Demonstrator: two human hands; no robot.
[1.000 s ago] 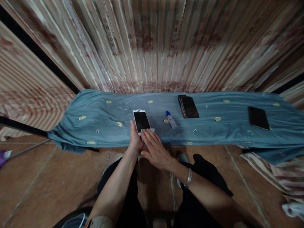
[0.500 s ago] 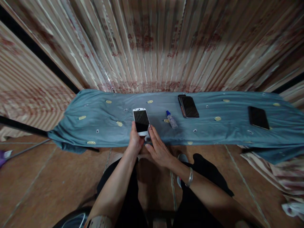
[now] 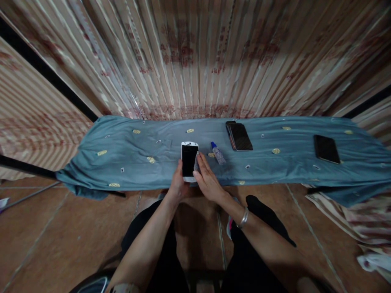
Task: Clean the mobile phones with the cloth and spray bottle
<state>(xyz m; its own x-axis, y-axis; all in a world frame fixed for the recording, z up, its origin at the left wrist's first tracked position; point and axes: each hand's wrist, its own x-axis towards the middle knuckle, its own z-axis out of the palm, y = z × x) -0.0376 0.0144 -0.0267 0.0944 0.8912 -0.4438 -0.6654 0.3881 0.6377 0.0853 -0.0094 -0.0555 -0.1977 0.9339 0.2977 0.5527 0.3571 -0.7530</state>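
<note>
A white smartphone (image 3: pixel 190 160) with a black screen is held upright-facing above the front of the cloth-covered surface. My left hand (image 3: pixel 179 181) grips it from the left and below, the thumb along its left edge. A small greyish piece of cloth (image 3: pixel 196 162) is pinched under the fingers of my right hand (image 3: pixel 209 179), which press it against the right side of the screen. Just right of my right fingers lies a small clear bottle (image 3: pixel 219 156) with a blue cap.
Blue patterned cloth (image 3: pixel 146 138) covers the long surface. Stacked phones (image 3: pixel 240 137) lie toward the back, right of the bottle. Another dark device (image 3: pixel 326 149) lies farther right. A pleated curtain (image 3: pixel 189 61) hangs behind, and a dark bar (image 3: pixel 49 65) slants at the left.
The phone has turned to stand straighter and shifted right in view. My right hand has moved from the phone's lower right corner up onto the screen's right side with the cloth.
</note>
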